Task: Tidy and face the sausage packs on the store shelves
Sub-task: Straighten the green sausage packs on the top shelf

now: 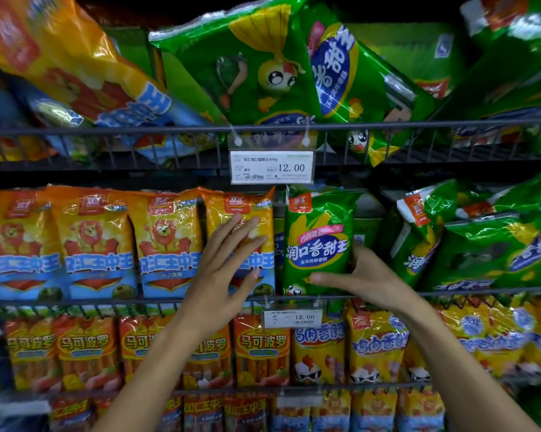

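Note:
On the middle shelf a green sausage pack stands upright, facing out. My right hand grips its lower right side, thumb across the front near the bottom, fingers behind. Left of it stands a row of orange-and-blue sausage packs, upright and side by side. My left hand is spread flat in front of the rightmost orange pack, fingers apart and holding nothing; whether it touches the pack I cannot tell.
Green packs lie slumped at the right of the middle shelf. The top shelf holds tilted green packs and an orange pack. Wire rails carry price tags. Lower shelves hold upright orange and yellow packs.

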`<act>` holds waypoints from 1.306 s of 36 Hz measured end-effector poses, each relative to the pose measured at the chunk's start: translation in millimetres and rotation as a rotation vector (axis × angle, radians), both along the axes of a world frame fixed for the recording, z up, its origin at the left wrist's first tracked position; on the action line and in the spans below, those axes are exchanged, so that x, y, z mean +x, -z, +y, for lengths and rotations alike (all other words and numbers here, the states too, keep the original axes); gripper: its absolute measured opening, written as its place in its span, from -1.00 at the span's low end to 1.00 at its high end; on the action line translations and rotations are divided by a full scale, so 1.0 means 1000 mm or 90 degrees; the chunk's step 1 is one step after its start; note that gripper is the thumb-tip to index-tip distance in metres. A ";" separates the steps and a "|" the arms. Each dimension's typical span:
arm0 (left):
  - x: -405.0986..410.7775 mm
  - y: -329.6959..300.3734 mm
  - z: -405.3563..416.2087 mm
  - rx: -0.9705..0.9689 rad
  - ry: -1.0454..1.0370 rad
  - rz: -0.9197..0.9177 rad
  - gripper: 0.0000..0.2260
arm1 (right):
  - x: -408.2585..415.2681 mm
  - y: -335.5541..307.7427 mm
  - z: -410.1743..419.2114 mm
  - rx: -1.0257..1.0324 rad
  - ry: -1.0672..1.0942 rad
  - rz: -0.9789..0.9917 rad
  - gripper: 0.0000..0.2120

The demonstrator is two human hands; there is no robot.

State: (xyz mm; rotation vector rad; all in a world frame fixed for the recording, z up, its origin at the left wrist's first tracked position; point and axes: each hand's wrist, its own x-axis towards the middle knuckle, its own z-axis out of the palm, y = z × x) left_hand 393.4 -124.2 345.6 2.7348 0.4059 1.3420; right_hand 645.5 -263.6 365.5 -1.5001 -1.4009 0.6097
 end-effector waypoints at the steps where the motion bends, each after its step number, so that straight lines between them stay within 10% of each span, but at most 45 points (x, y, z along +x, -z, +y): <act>1: 0.000 0.000 -0.001 0.001 0.000 -0.002 -0.54 | -0.001 0.002 0.000 -0.024 -0.010 -0.025 -0.46; 19: 0.004 0.007 0.005 0.080 -0.050 0.014 -0.52 | -0.006 -0.006 0.011 -0.130 -0.003 -0.101 -0.76; 33: 0.021 -0.044 0.019 0.145 -0.218 0.119 -0.43 | -0.016 -0.013 0.007 -0.008 0.117 -0.098 -0.44; 40: 0.022 -0.033 0.003 0.139 -0.116 0.021 -0.40 | -0.034 0.008 -0.012 0.221 0.358 -0.158 -0.56; 44: 0.032 -0.031 -0.008 0.200 -0.066 0.063 -0.43 | -0.043 0.002 -0.007 0.511 0.317 -0.421 -0.59; 47: 0.040 -0.034 -0.007 0.177 -0.109 0.107 -0.43 | -0.047 -0.009 0.004 0.427 0.266 -0.488 -0.52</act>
